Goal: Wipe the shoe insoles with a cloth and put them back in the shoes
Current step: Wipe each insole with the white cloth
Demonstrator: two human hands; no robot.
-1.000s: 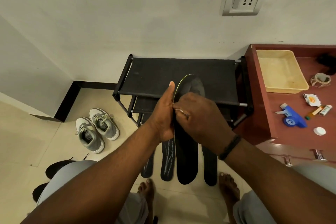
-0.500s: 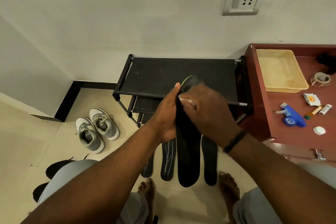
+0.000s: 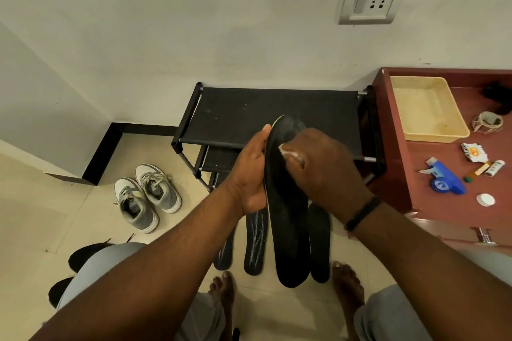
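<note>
Long black foam insole [image 3: 288,219] gripped edge-on in left hand [image 3: 250,174] for backing, right hand [image 3: 324,171] fingers pinching small white cloth [image 3: 285,150] against its upper face.

Held insole [image 3: 288,230]: matt black, foam-like face with a thin yellow-green edge. Cloth [image 3: 286,151]: a small white, soft-looking scrap against that face. Insoles on the floor [image 3: 256,243], just below the shoe rack [image 3: 277,116]: matt black, two with pale scuffed streaks. Shoe rack: dull black fabric shelves, specked with dust, on metal tubes with black plastic joints. Sneakers [image 3: 146,196], left of the rack: grey woven uppers, smooth white soles. Floor [image 3: 41,216]: glossy cream tile. Cabinet [image 3: 432,202], right of the rack: polished reddish wood; on it a cream plastic tray [image 3: 443,134] and a glossy blue plastic tape dispenser [image 3: 446,183].
</note>
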